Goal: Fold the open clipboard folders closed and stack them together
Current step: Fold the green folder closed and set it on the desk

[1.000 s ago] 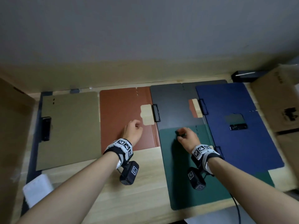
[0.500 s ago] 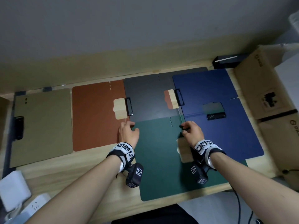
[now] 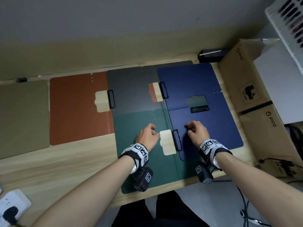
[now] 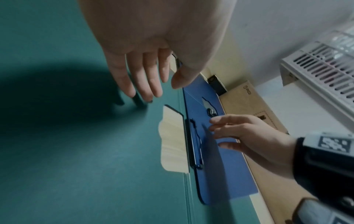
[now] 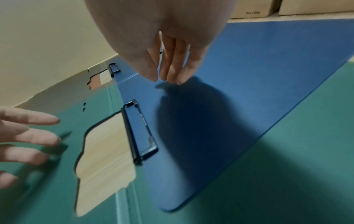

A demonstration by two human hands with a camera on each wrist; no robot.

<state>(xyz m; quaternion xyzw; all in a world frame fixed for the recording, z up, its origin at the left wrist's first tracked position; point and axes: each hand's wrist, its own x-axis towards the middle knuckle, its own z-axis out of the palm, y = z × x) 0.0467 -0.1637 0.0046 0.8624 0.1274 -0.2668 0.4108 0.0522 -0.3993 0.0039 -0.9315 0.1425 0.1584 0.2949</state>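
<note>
A green folder [image 3: 129, 128] lies open and flat at the front centre of the table, with a cut-out [image 3: 167, 142] in its left flap showing the wood. A dark blue folder [image 3: 188, 79] lies open on the right and covers the green one's right half. A black clip [image 3: 176, 140] sits at the blue board's left edge. My left hand [image 3: 148, 136] hovers over the green flap [image 4: 76, 151], its fingers [image 4: 149, 84] pointing down and holding nothing. My right hand [image 3: 196, 132] is just above the blue board [image 5: 268, 60], fingers [image 5: 172, 72] loose and empty.
Behind the green folder lies an open dark grey folder [image 3: 131, 89]; a rust folder [image 3: 73, 108] and an olive one [image 3: 23, 117] lie to the left. Cardboard boxes [image 3: 246, 82] line the right side. A power strip [image 3: 11, 205] sits front left.
Both hands have left the green folder's far edge and come nearer to me. The left one is now over the green flap, the right one over the blue board. My view has swung right.
</note>
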